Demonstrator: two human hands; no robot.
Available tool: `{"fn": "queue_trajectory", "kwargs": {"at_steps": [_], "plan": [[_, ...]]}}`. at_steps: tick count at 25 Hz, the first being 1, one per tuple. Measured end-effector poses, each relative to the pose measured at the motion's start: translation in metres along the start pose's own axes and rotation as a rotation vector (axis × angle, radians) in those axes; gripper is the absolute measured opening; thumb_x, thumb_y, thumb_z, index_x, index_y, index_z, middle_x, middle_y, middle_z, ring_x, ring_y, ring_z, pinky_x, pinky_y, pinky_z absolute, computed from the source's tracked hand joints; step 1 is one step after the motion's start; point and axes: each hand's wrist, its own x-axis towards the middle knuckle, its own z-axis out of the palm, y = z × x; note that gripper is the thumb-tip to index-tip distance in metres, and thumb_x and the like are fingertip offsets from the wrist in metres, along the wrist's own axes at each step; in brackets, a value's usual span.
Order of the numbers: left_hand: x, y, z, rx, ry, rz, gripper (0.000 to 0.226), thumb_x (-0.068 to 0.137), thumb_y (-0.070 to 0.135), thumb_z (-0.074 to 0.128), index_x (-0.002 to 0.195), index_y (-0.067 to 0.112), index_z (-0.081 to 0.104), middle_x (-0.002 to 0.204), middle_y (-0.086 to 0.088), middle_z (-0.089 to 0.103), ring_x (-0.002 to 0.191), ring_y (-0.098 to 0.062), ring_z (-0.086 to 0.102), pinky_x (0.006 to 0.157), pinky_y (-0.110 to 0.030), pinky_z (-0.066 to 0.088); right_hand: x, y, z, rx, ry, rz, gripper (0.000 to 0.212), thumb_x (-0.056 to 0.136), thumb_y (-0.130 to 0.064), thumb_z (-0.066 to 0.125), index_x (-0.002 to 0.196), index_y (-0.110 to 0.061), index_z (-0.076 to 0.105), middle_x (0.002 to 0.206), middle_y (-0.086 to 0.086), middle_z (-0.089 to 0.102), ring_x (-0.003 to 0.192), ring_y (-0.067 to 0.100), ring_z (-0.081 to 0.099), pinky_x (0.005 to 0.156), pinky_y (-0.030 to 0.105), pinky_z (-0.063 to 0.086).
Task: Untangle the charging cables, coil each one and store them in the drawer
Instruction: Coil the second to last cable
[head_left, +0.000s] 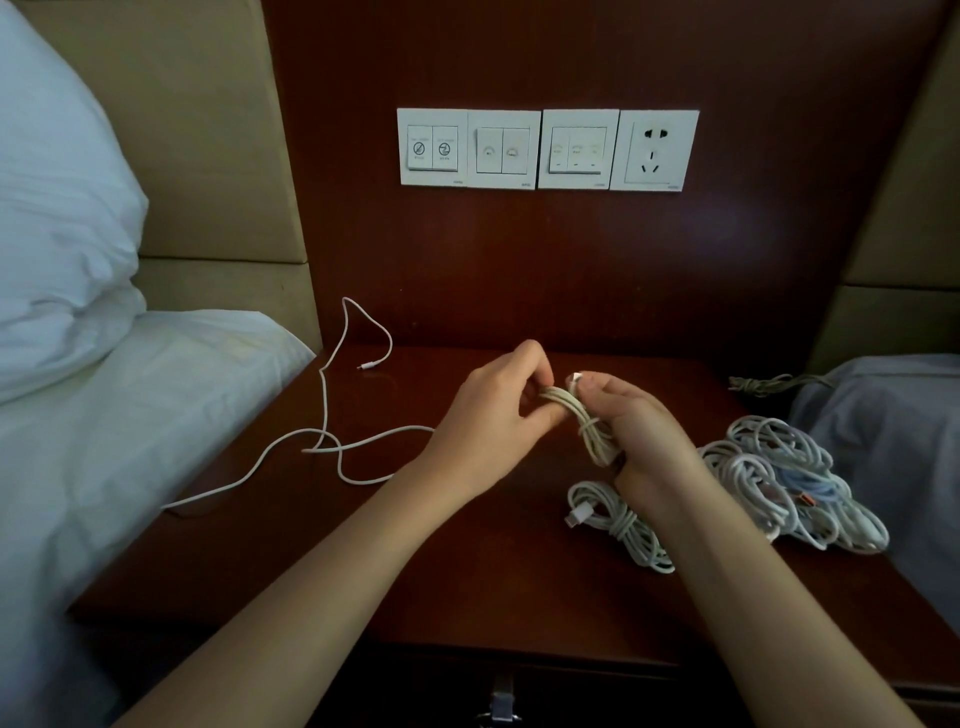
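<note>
Above the dark wooden nightstand (467, 571), my right hand (644, 441) grips a small coiled white cable (587, 421) with its plug end sticking up by the thumb. My left hand (493, 410) pinches the top of the same coil. A loose white cable (332, 441) trails over the left half of the nightstand and off its left edge. One bundled white cable (618, 525) lies under my right wrist. A tangled heap of white and pale blue cables (789, 483) sits at the right. The drawer front with a metal handle (501, 701) shows at the bottom edge, closed.
A bed with white sheets (104, 441) and a pillow (57, 208) borders the left side. Another bed (893, 441) borders the right. Wall switches and a socket (654, 150) sit on the back panel. A grey cord (769, 384) lies at the rear right.
</note>
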Motion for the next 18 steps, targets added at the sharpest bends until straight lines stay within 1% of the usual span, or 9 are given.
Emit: {"fn": "queue_trajectory", "kwargs": {"at_steps": [2,3,6,8,9,11,14,16,18], "plan": [[0.000,-0.001,0.000,-0.002,-0.037,0.009,0.016,0.087,0.016,0.063,0.086,0.019,0.047,0.080,0.003,0.057,0.073,-0.012,0.056,0.066,-0.034,0.048,-0.001,-0.003,0.003,0.084,0.109,0.057,0.024,0.096,-0.016,0.048,0.078,-0.013,0.063,0.059,0.000,0.058,0.044,0.004,0.054,0.047,0.017,0.043],[0.000,-0.001,0.001,-0.011,-0.059,0.010,0.014,0.089,0.016,0.060,0.087,0.019,0.046,0.080,0.002,0.058,0.072,-0.014,0.057,0.065,-0.035,0.048,0.000,-0.005,0.004,0.124,0.153,0.078,0.025,0.097,-0.017,0.048,0.077,-0.013,0.061,0.059,0.000,0.055,0.041,0.004,0.052,0.044,0.017,0.042],[0.001,-0.001,0.001,-0.043,-0.149,-0.006,0.013,0.093,0.014,0.053,0.088,0.020,0.044,0.075,-0.004,0.061,0.066,-0.019,0.059,0.061,-0.040,0.047,0.001,-0.007,0.006,0.208,0.237,0.152,0.023,0.098,-0.020,0.047,0.079,-0.014,0.058,0.064,0.001,0.051,0.055,0.010,0.049,0.053,0.023,0.038],[0.002,-0.001,0.000,-0.086,-0.201,-0.037,0.013,0.094,0.013,0.052,0.087,0.019,0.044,0.076,-0.001,0.065,0.067,-0.014,0.065,0.063,-0.035,0.053,0.002,-0.007,0.005,0.313,0.268,0.172,0.023,0.098,-0.021,0.048,0.079,-0.013,0.059,0.065,0.002,0.053,0.058,0.011,0.050,0.057,0.025,0.039],[0.003,0.000,-0.001,-0.138,-0.226,-0.066,0.013,0.094,0.012,0.051,0.086,0.018,0.044,0.076,0.000,0.066,0.068,-0.011,0.067,0.064,-0.030,0.055,0.003,-0.006,0.004,0.379,0.284,0.169,0.023,0.097,-0.020,0.049,0.079,-0.012,0.059,0.065,0.001,0.054,0.056,0.011,0.053,0.057,0.025,0.041],[0.004,0.002,-0.003,-0.304,-0.275,-0.166,0.014,0.096,0.009,0.049,0.084,0.016,0.044,0.075,-0.002,0.065,0.063,-0.010,0.067,0.060,-0.023,0.054,0.003,-0.009,0.002,0.544,0.334,0.162,0.023,0.097,-0.016,0.050,0.078,-0.009,0.058,0.064,0.000,0.055,0.047,0.007,0.057,0.051,0.021,0.045],[0.006,0.008,-0.007,-0.571,-0.337,-0.384,0.007,0.097,0.007,0.046,0.090,0.008,0.047,0.073,-0.010,0.063,0.054,-0.009,0.064,0.052,-0.019,0.050,0.004,-0.014,0.003,0.787,0.358,0.169,0.020,0.097,-0.008,0.047,0.079,-0.006,0.054,0.073,0.001,0.056,0.052,0.006,0.057,0.043,0.017,0.047],[0.006,0.012,-0.008,-0.675,-0.365,-0.484,0.006,0.097,0.007,0.046,0.100,0.005,0.051,0.073,-0.011,0.062,0.051,-0.007,0.061,0.049,-0.016,0.048,0.005,-0.014,0.003,0.805,0.364,0.135,0.020,0.097,-0.006,0.046,0.078,-0.006,0.054,0.076,0.001,0.056,0.048,0.004,0.059,0.044,0.016,0.047],[0.007,0.012,-0.010,-0.712,-0.399,-0.517,0.014,0.098,0.007,0.045,0.108,0.006,0.055,0.072,-0.009,0.062,0.052,-0.006,0.060,0.049,-0.016,0.047,0.003,-0.013,0.001,0.703,0.353,0.082,0.020,0.097,-0.006,0.047,0.078,-0.006,0.055,0.072,0.001,0.057,0.048,0.004,0.058,0.050,0.017,0.047]]}}
